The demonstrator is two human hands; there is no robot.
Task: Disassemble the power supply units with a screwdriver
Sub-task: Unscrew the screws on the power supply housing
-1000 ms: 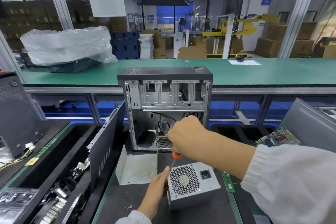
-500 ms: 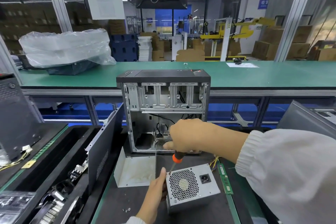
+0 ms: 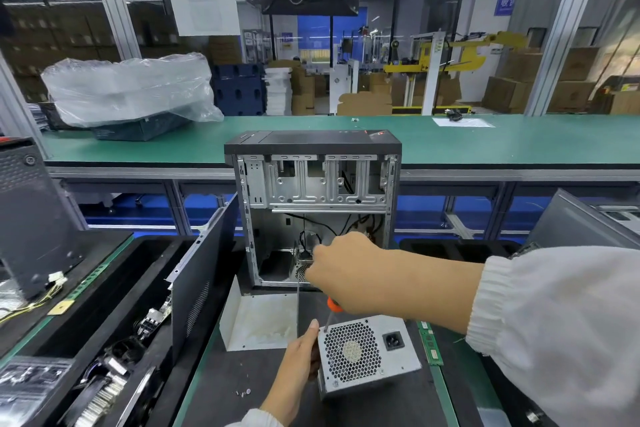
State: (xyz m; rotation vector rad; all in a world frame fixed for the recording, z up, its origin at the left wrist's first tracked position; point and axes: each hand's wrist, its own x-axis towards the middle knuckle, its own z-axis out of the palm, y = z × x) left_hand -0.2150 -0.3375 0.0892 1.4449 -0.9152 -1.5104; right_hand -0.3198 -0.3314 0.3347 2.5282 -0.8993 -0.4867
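Observation:
A grey power supply unit point(image 3: 370, 355) with a honeycomb fan grille and a black socket stands on the dark mat in front of me. My left hand point(image 3: 296, 362) holds its left side, thumb up along the edge. My right hand point(image 3: 346, 270) grips a screwdriver point(image 3: 331, 311) with an orange collar. The tip of its shaft sits at the unit's top left corner. Most of the handle is hidden inside my fist.
An open computer case point(image 3: 313, 208) stands upright behind the unit. A bent white metal sheet point(image 3: 258, 321) lies to its left front. Loose screws point(image 3: 243, 392) lie on the mat. A dark side panel point(image 3: 204, 281) leans at left beside a black bin of parts point(image 3: 100, 350). A green memory stick point(image 3: 429, 343) lies at right.
The view has shifted slightly. My right hand and the screwdriver have stayed at the unit's top left corner, and my left hand keeps its hold on the side.

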